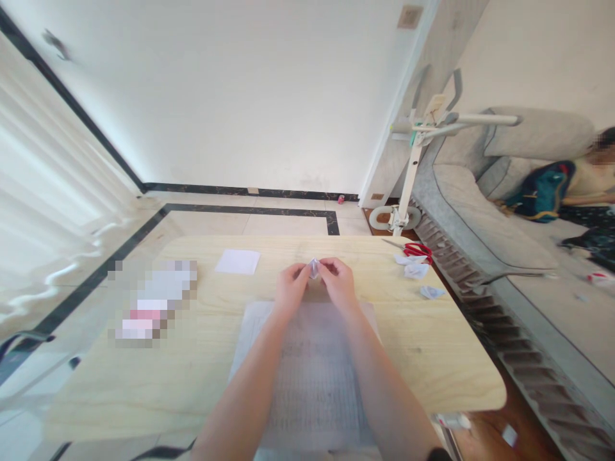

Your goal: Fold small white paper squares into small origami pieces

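Observation:
My left hand [289, 288] and my right hand [339, 282] meet above the middle of a pale wooden table [432, 346]. Both pinch a small folded piece of white paper [314, 268] between their fingertips, held just above the tabletop. Under my forearms lies a large printed sheet [312, 378]. A flat white square of paper [238, 261] rests on the table to the far left of my hands.
Red-handled scissors [414, 249] and several crumpled paper scraps [417, 269] lie at the table's far right. A blurred-out object [152, 301] sits on the left. A grey sofa [485, 218] with another person [593, 176] stands right, a white stand [408, 173] beside it.

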Available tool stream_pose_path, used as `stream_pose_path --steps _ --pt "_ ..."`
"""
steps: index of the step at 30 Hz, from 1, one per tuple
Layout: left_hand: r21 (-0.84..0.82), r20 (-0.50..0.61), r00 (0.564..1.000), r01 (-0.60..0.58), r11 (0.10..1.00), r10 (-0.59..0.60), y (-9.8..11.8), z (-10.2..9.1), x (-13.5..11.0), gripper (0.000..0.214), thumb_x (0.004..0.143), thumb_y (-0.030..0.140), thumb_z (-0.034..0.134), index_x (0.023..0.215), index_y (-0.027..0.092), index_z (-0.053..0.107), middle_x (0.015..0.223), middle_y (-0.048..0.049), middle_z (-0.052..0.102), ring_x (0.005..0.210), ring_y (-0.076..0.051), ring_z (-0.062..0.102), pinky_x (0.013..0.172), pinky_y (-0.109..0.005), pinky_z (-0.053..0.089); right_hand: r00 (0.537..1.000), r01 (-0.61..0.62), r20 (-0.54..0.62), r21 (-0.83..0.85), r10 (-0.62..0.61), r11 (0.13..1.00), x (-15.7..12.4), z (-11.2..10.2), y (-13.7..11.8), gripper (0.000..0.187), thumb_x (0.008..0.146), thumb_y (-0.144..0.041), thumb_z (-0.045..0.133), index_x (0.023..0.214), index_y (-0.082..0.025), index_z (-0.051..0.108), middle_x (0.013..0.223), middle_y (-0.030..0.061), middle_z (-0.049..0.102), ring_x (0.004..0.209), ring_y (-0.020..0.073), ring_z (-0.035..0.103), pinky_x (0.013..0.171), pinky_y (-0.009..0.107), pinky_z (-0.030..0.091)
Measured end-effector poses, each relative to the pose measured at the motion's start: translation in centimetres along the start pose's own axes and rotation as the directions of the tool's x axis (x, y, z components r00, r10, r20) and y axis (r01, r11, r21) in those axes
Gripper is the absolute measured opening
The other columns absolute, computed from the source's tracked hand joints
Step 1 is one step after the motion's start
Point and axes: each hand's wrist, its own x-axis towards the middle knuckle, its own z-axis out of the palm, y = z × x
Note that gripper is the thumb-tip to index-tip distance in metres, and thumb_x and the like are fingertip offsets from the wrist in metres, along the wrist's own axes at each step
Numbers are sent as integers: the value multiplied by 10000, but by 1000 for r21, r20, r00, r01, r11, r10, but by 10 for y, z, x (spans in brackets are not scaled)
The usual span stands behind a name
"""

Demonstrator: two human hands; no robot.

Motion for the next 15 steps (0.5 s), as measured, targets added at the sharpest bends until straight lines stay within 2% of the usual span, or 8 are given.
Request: stream_pose_path --steps 9,15 --pt "-95 -3 999 53 994 -54 4 -1 -1 273 796 356 560 658 145 663 562 10 577 507 -110 502 507 -222 367 998 -58 36 103 54 993 2 0 0 206 726 -382 658 784 -184 660 643 8 638 491 126 522 445 244 388" --pt "-147 22 997 80 986 -77 10 -2 -2 282 789 375 559 645 148 646 565 8 566 498 -109 496 477 -219 355 985 -172 68 230 160 958 1 -1 -6 193 697 -357 675 773 -184 636 599 -22 586 433 100 456 409 231 346"
